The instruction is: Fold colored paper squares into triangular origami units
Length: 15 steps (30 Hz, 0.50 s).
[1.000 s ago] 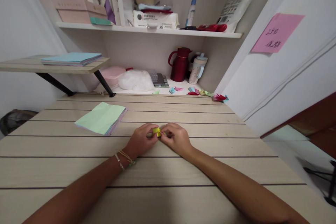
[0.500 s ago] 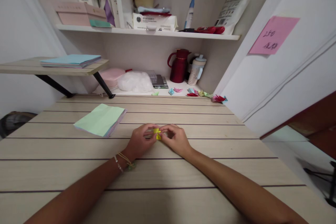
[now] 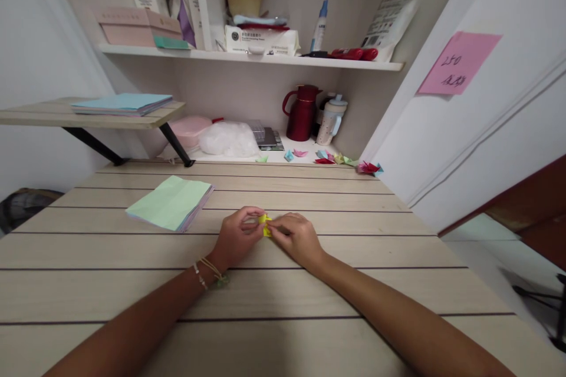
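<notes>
A small folded piece of yellow paper (image 3: 266, 227) is pinched between my two hands above the middle of the wooden table (image 3: 283, 294). My left hand (image 3: 239, 234) grips its left side with thumb and fingertips; a bracelet circles that wrist. From the other side, my right hand (image 3: 298, 238) pinches the paper's right side, its thumb and fingers closer together. The fingertips hide part of the paper, so its exact folded shape cannot be made out.
A stack of coloured paper (image 3: 170, 203) with green on top lies to the left. Several small folded paper pieces (image 3: 325, 156) line the table's back edge. Behind them stand a red jug (image 3: 302, 113) and a tumbler (image 3: 331, 121). A raised wooden stand (image 3: 145, 121) holds blue paper (image 3: 121, 103).
My right hand's fingers have closed in and moved slightly left over the yellow paper. The left hand keeps its grip nearly unchanged. The whole view has shifted a little.
</notes>
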Available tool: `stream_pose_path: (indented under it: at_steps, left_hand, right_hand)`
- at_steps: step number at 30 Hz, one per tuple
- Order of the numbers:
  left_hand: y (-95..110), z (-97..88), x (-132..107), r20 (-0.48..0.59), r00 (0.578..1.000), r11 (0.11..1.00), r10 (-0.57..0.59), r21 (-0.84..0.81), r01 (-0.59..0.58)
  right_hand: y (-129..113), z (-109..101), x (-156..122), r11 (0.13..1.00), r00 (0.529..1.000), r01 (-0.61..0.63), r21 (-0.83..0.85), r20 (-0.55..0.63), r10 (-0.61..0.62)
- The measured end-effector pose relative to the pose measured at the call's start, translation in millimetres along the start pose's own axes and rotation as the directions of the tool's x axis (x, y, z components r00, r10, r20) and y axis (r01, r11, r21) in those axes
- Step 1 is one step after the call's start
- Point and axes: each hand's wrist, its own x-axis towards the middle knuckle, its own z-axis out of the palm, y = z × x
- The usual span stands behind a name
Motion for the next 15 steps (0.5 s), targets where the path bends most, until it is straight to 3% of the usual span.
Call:
stream_pose_path:
  at_steps: [4, 8, 11, 15]
  left_hand:
    - [0.2, -0.2, 0.6, 0.036, 0.999, 0.992, -0.032, -0.125, 0.036]
    - [-3.7, -3.0, 7.0, 0.101, 0.988, 0.945, -0.114, -0.295, 0.139]
    - [-9.7, -5.2, 12.4, 0.222, 0.952, 0.908, -0.208, -0.317, 0.273]
    - [-14.9, -6.0, 14.5, 0.240, 0.939, 0.887, -0.248, -0.333, 0.319]
  right_hand:
    - [5.2, 2.2, 2.1, 0.964, 0.978, -0.186, 0.191, -0.056, 0.200]
    - [12.9, 2.7, 5.4, 0.814, 0.917, -0.355, 0.461, -0.001, 0.400]
    - [15.1, 3.0, 6.2, 0.724, 0.903, -0.378, 0.577, 0.060, 0.424]
    - [12.8, 3.4, 5.2, 0.738, 0.914, -0.375, 0.561, 0.090, 0.396]
